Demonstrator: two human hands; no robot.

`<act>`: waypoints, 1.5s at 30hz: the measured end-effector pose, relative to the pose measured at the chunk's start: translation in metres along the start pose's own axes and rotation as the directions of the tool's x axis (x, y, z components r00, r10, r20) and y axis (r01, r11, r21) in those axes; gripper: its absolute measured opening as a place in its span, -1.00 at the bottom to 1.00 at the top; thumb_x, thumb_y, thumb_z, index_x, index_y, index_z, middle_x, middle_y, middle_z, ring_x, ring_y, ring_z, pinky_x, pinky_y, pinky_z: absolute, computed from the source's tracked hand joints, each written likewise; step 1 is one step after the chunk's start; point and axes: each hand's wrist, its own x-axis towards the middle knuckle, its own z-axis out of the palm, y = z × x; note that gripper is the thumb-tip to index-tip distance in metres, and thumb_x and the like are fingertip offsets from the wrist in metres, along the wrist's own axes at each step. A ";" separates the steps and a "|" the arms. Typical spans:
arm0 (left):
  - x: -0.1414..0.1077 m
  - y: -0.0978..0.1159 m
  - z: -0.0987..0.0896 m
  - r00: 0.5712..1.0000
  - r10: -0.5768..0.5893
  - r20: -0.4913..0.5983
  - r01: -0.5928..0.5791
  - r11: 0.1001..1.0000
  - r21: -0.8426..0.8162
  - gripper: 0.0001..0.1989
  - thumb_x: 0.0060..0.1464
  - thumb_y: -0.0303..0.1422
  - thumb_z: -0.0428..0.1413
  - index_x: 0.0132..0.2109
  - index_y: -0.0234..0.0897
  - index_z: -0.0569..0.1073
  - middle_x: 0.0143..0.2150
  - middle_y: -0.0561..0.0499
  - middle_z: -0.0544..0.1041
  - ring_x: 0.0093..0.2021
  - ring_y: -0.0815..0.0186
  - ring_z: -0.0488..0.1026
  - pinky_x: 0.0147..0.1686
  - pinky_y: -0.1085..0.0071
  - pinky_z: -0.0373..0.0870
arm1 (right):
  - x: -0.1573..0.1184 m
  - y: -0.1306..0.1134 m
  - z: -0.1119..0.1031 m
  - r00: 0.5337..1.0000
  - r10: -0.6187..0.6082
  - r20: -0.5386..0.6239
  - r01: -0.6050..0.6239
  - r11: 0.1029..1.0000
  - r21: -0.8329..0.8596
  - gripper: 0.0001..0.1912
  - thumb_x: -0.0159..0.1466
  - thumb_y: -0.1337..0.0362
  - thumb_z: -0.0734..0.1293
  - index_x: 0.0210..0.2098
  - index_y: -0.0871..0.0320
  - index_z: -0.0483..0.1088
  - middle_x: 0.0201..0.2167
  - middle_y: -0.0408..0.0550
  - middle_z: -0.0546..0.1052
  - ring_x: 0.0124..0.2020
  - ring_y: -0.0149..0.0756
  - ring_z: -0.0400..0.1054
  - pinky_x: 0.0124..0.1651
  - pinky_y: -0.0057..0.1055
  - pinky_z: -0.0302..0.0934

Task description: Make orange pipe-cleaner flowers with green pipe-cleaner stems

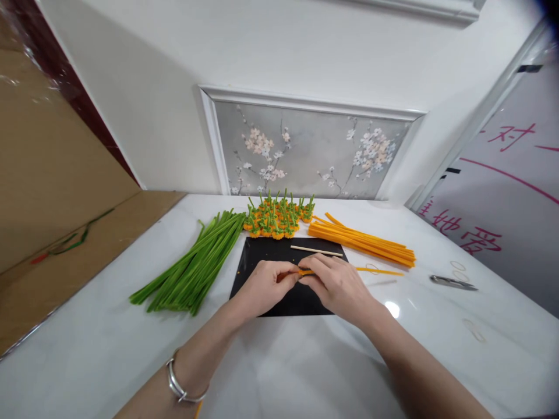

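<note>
My left hand (269, 283) and my right hand (335, 283) meet over a black mat (279, 305), fingertips nearly touching. Both pinch an orange pipe cleaner (379, 271), whose free end sticks out to the right past my right hand. The stretch beneath my right fingers is hidden. Just beyond my hands a thin pale stick (317, 251) lies across the mat. Behind the mat stand several small orange pipe-cleaner pieces with green upright stems (278, 224), packed close together.
Green pipe cleaners (192, 265) lie in a loose pile on the left. A bundle of orange pipe cleaners (362, 241) rests at the right back. Farther right are a metal tool like tweezers or snippers (453, 283) and thin rubber bands (474, 330). A wall closes off the back.
</note>
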 end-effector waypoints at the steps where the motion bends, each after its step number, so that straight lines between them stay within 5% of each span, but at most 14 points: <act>1: 0.000 0.000 0.001 1.000 0.000 -0.005 0.000 1.000 -0.003 -0.73 0.11 -0.34 0.00 -0.35 -0.34 0.57 -0.50 0.07 0.45 -0.48 0.39 0.28 -0.48 0.51 0.15 | 0.000 0.001 0.001 1.000 0.002 -0.001 -0.002 0.999 0.036 -0.87 0.35 0.31 0.20 -0.15 0.13 0.36 -0.27 -0.03 0.52 -0.28 -0.29 0.41 -0.23 -0.42 0.22; 8: 0.001 0.006 -0.001 0.996 -0.048 0.080 0.060 0.986 -0.154 -0.76 0.10 -0.30 0.02 -0.26 -0.34 0.54 -0.42 0.05 0.44 -0.42 0.38 0.27 -0.41 0.49 0.18 | -0.002 0.004 0.002 0.997 0.008 -0.080 0.005 0.985 0.170 -0.82 0.36 0.37 0.17 -0.21 0.15 0.40 -0.32 -0.06 0.52 -0.29 -0.33 0.41 -0.20 -0.45 0.26; 12: 0.000 0.013 -0.006 0.990 -0.070 0.121 0.096 0.969 -0.229 -0.75 0.13 -0.32 -0.02 -0.38 -0.34 0.48 -0.50 0.09 0.34 -0.45 0.40 0.20 -0.43 0.49 0.12 | -0.001 0.003 -0.004 0.997 0.029 -0.071 -0.016 0.983 0.182 -0.81 0.35 0.38 0.18 -0.29 0.12 0.42 -0.37 -0.10 0.52 -0.34 -0.36 0.40 -0.22 -0.47 0.24; 24: 0.001 0.010 0.000 0.985 -0.141 0.096 0.162 0.947 -0.277 -0.78 0.07 -0.33 -0.01 -0.46 -0.33 0.40 -0.57 0.12 0.30 -0.52 0.43 0.20 -0.49 0.51 0.11 | -0.001 -0.006 -0.012 0.997 0.053 0.060 -0.052 0.998 -0.019 -0.76 0.31 0.42 0.20 -0.32 0.04 0.46 -0.36 -0.17 0.50 -0.41 -0.42 0.36 -0.47 -0.49 0.02; 30: 0.000 0.007 0.004 0.941 -0.286 0.182 0.338 0.817 -0.467 -0.74 0.05 -0.20 0.04 -0.43 -0.34 0.39 -0.59 0.17 0.19 -0.62 0.52 0.00 -0.62 0.54 -0.10 | 0.000 -0.001 -0.008 1.000 0.017 -0.016 -0.016 0.996 0.085 -0.74 0.31 0.45 0.18 -0.32 0.09 0.47 -0.33 -0.11 0.52 -0.31 -0.38 0.40 -0.29 -0.50 0.17; 35: -0.001 0.010 0.002 0.948 -0.257 0.187 0.315 0.841 -0.440 -0.70 0.05 -0.17 0.06 -0.41 -0.34 0.42 -0.57 0.15 0.23 -0.60 0.51 0.01 -0.62 0.53 -0.12 | -0.001 0.005 -0.006 0.998 0.068 -0.006 -0.065 0.963 0.261 -0.80 0.30 0.41 0.23 -0.33 0.08 0.48 -0.35 -0.15 0.53 -0.36 -0.41 0.42 -0.29 -0.51 0.24; 45: -0.001 0.005 -0.001 0.918 -0.245 0.312 0.386 0.732 -0.562 -0.71 0.08 -0.17 0.06 -0.36 -0.35 0.41 -0.55 0.16 0.22 -0.64 0.54 -0.07 -0.62 0.49 -0.20 | -0.002 0.003 -0.007 0.999 0.020 -0.048 -0.008 0.972 0.236 -0.77 0.30 0.42 0.21 -0.34 0.08 0.47 -0.34 -0.13 0.53 -0.29 -0.37 0.40 -0.21 -0.46 0.23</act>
